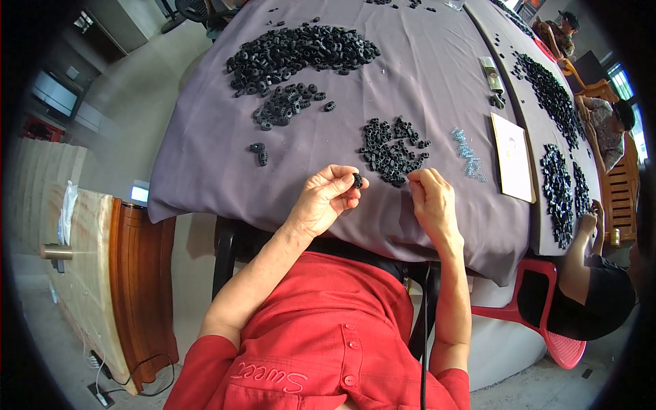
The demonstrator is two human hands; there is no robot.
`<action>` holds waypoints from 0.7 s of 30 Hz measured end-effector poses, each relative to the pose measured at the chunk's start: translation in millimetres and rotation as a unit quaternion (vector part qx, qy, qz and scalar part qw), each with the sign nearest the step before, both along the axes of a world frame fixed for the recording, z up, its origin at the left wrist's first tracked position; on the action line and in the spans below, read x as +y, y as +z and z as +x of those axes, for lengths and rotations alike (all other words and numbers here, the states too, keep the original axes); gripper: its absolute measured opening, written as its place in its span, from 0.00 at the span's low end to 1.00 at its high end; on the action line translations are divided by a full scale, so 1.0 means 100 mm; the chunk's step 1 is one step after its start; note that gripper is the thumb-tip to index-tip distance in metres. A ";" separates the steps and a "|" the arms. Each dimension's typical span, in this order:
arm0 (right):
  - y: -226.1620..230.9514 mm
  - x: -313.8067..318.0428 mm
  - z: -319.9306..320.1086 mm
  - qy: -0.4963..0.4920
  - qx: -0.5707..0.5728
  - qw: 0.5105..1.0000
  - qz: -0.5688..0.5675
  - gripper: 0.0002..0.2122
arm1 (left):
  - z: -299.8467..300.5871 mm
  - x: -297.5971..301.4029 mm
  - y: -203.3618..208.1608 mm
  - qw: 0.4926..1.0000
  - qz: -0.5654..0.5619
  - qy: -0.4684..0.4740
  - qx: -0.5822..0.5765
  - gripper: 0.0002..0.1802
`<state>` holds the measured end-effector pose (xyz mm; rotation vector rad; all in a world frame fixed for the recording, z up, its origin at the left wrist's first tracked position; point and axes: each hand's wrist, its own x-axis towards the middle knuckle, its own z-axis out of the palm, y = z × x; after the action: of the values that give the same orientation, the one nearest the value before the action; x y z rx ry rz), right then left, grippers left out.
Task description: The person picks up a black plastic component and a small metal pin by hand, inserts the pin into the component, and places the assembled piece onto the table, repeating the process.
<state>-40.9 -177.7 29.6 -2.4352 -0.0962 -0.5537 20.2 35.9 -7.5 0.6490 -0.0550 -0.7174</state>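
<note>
The left hand [325, 196] pinches a black part [357, 180], at eight o'clock from the little black bits [387, 158]. The right hand [433, 205] has fingertips pressed together; I can't tell if it's empty.

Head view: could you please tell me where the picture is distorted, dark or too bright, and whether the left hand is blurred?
In the head view, edges of the grey-purple tablecloth bow and the corners go black; in that view, a window at the right rim glares pale; there too, the left hand looks fairly sharp, but the black part it pinches shows little detail.
</note>
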 end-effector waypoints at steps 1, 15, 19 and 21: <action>-0.03 0.01 0.02 0.002 0.006 1.000 -0.008 0.05 | 0.00 -0.01 0.02 1.000 0.015 0.003 0.003 0.05; -0.09 0.09 0.03 -0.017 0.002 0.999 -0.047 0.10 | 0.02 -0.09 0.10 0.998 0.051 0.000 0.025 0.05; 0.09 0.16 -0.06 -0.040 0.012 0.999 0.031 0.12 | 0.00 -0.23 0.17 0.999 0.038 -0.001 0.026 0.05; 0.12 0.23 -0.07 -0.032 0.010 0.997 0.076 0.11 | -0.02 -0.28 0.11 0.999 0.024 -0.006 0.025 0.05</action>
<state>-47.5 -155.1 41.4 -2.3017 0.0318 -0.5460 17.9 8.1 3.3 0.6775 0.0043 -0.7479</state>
